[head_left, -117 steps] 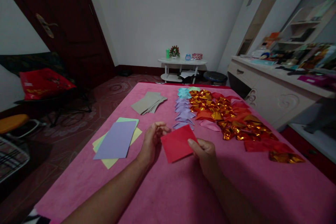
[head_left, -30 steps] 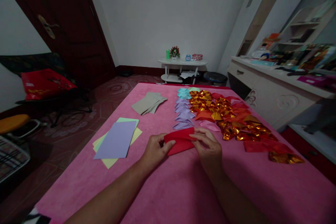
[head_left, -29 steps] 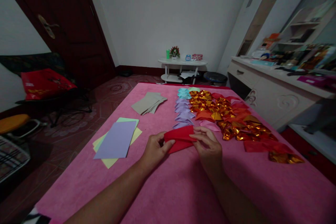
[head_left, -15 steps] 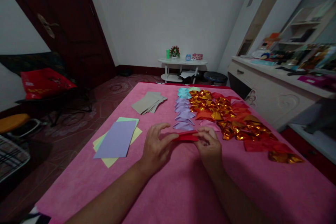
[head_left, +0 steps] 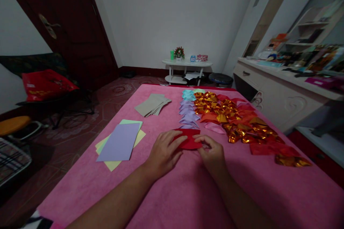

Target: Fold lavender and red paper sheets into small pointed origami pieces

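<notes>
A folded piece of red paper [head_left: 189,139] is held low over the pink cloth, broad face up. My left hand [head_left: 164,150] grips its left side, fingers laid across the top. At the right end of the paper, my right hand [head_left: 213,152] pinches the edge between thumb and fingers. Just beyond stands a column of folded lilac papers [head_left: 189,118], the nearest one partly hidden by the red paper. To the right of these lie many folded gold foil pieces [head_left: 212,104] and a folded pink paper [head_left: 214,127].
On the left of the pink-covered table [head_left: 80,195] lie flat lilac, green and yellow sheets [head_left: 118,143]. Farther back is a fanned stack of grey sheets [head_left: 152,105]. A white dresser [head_left: 279,93] stands at the right, a chair with a red bag [head_left: 48,85] at the left.
The red paper has turned from nearly edge-on to broad face up. My left fingers have come down over it, and my right hand still pinches its right end.
</notes>
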The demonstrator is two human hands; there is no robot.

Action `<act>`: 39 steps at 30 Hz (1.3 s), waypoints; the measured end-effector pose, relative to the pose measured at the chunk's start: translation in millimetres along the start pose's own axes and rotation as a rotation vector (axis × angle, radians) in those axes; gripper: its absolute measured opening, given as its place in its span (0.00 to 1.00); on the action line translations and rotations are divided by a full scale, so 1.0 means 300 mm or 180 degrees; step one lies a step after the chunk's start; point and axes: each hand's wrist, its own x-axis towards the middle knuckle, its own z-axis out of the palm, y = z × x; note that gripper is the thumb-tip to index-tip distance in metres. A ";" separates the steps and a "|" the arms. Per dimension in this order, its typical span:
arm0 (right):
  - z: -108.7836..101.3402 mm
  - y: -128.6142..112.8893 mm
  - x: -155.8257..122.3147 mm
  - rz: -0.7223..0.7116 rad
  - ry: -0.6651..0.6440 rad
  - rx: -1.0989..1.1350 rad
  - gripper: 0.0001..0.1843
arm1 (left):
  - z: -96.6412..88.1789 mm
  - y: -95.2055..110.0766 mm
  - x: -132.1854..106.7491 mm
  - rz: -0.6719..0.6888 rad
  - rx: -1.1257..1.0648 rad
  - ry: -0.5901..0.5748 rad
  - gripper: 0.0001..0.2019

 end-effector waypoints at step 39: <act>-0.028 -0.057 -0.002 -0.0961 -0.0759 -0.0160 0.15 | -0.024 -0.056 -0.025 0.0569 -0.0404 -0.0247 0.10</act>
